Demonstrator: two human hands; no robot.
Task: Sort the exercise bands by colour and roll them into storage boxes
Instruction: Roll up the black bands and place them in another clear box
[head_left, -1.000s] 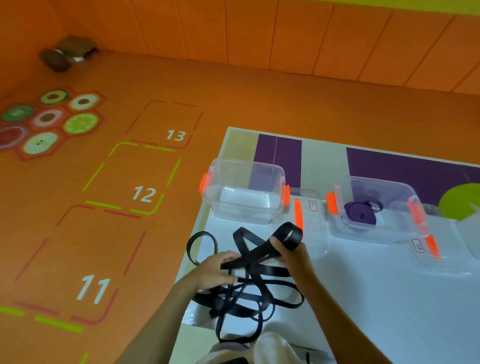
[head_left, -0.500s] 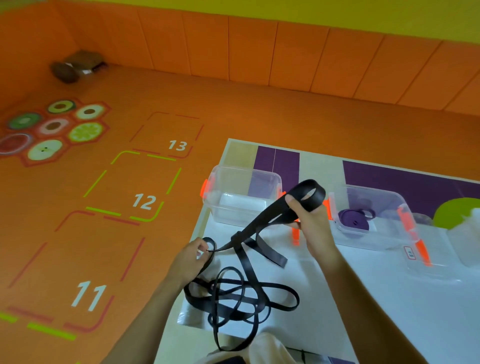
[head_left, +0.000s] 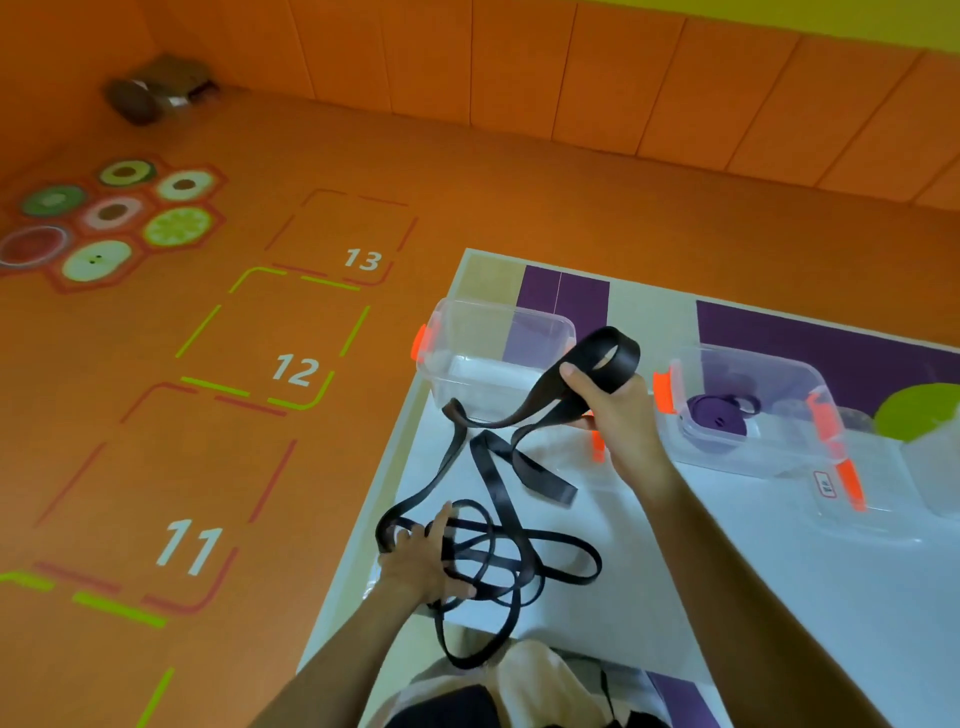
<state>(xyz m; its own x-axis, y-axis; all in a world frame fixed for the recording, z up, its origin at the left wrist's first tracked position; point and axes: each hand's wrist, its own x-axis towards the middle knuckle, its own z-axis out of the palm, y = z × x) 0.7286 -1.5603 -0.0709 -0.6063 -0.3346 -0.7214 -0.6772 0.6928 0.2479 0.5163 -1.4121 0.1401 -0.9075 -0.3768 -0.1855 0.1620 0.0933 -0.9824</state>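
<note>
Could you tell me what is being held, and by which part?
Right hand grips the black band by its looped end; left hand rests on its tangle.

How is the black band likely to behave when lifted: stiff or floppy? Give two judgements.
Probably floppy: the black band sags from the right hand into loose loops. Likely to tangle: strands cross by the left hand.

Orange floor (head_left: 467, 171) numbers: 13 (head_left: 363, 259), 12 (head_left: 295, 370), 11 (head_left: 188, 547).
</note>
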